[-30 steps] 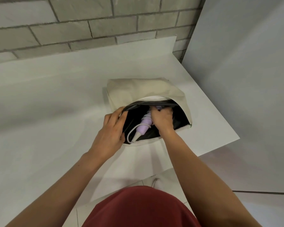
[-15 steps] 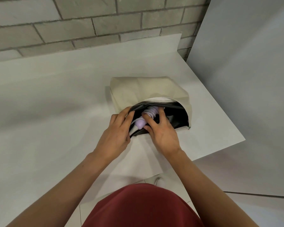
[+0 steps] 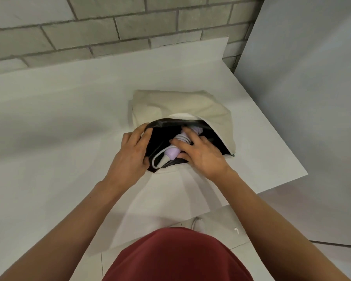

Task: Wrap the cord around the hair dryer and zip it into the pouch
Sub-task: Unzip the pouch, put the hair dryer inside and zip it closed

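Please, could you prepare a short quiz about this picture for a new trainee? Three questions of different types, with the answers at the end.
1. Short answer: which hand holds the hair dryer inside the pouch?
2. True or false: the pouch is already zipped shut.
3. Choose one. The left hand grips: A) the hair dryer; B) the pouch's open edge; C) nothing.

Key
1. The right hand.
2. False: the pouch's mouth is wide open and its black lining shows.
3. B.
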`<state>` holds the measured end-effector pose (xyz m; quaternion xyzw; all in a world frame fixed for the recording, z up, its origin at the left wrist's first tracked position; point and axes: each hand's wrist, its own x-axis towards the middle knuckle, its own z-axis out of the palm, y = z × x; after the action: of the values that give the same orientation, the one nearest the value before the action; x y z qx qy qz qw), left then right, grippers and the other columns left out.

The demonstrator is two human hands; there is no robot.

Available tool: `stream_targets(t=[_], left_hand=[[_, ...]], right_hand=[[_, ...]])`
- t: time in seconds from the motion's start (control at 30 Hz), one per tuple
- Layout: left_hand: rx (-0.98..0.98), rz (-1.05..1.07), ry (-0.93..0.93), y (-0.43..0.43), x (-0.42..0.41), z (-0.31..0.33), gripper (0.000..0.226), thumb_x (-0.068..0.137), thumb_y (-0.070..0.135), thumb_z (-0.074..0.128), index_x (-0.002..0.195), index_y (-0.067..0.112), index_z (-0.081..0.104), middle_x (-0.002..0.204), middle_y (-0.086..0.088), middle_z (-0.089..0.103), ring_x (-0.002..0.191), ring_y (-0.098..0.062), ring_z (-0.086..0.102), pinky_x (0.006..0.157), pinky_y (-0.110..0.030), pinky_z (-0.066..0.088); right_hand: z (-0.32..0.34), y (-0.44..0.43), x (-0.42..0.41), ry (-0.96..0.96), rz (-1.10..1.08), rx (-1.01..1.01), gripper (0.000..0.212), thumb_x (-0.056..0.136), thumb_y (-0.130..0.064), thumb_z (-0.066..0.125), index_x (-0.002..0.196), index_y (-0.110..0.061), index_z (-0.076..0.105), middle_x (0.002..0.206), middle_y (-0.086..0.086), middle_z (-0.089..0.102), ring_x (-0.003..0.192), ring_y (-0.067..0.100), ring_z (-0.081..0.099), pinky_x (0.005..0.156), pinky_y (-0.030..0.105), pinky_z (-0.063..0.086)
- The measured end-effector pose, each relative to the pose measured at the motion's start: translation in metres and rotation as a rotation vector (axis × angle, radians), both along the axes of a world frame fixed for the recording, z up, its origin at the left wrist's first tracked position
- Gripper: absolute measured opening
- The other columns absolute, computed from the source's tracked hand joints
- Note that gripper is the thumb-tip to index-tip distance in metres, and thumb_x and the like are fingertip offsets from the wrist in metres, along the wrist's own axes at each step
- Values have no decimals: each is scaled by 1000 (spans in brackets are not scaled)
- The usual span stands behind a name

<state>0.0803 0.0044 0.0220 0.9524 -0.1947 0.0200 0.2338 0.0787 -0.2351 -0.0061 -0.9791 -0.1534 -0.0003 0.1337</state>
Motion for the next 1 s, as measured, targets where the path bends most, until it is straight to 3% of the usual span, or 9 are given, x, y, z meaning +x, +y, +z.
stream_targets(t=[0.07,0.27,0.47,0.57,0.63,0.7,0.83,1.0], left_hand=[[70,-5,-1,6,1,-3,91,76,-6,67,156,19,33,162,6,27,121,-26,35,60,-39,57],[3,-50,-30,-3,-14,-2,94,74,-8,67,155,19,31,163,6,23,121,-23,33,65,-35,58],[-55,-2,-87,0,12,29,93,76,-7,67,158,16,31,165,4,24,125,-24,32,84,-36,51],[-52,-68,-12,-6,1,21,95,77,-2,69,160,18,27,165,5,21,128,-23,31,93,-37,52],[-70,-83,23,-10,-8,13,94,79,-2,67,160,20,27,165,6,20,129,-23,30,96,-31,46],[-102,-47,23,-11,-8,11,91,79,-2,67,159,19,29,165,6,21,129,-23,31,98,-27,39],[-138,34,18,-8,6,19,91,80,0,70,159,16,28,165,6,20,132,-24,30,97,-29,40],[-102,30,0,-1,14,19,90,80,0,71,158,14,30,165,3,22,133,-27,32,95,-31,42]], right_hand=[[11,-3,2,20,-11,30,46,105,-47,53,150,-43,47,166,7,30,121,44,53,93,54,54],[29,8,27,70,-90,-10,49,105,-54,47,152,-41,42,146,7,48,117,44,55,99,51,50],[22,24,42,84,-95,-95,50,106,-56,43,154,-44,39,158,7,38,126,47,50,99,54,51],[26,36,54,88,-218,-6,39,108,-47,41,140,-32,57,137,10,62,119,40,61,98,47,50],[23,46,58,101,-236,-94,32,107,-30,44,128,-19,65,126,10,69,115,36,65,96,41,49],[15,54,54,131,-234,-86,37,106,-29,43,137,-15,58,136,14,62,124,39,58,103,44,45],[-3,58,40,189,-241,-3,62,109,-52,34,163,-26,20,164,11,27,145,41,29,110,60,36],[-1,58,43,292,-203,24,63,108,-56,31,164,-33,14,168,9,20,148,43,27,116,62,29]])
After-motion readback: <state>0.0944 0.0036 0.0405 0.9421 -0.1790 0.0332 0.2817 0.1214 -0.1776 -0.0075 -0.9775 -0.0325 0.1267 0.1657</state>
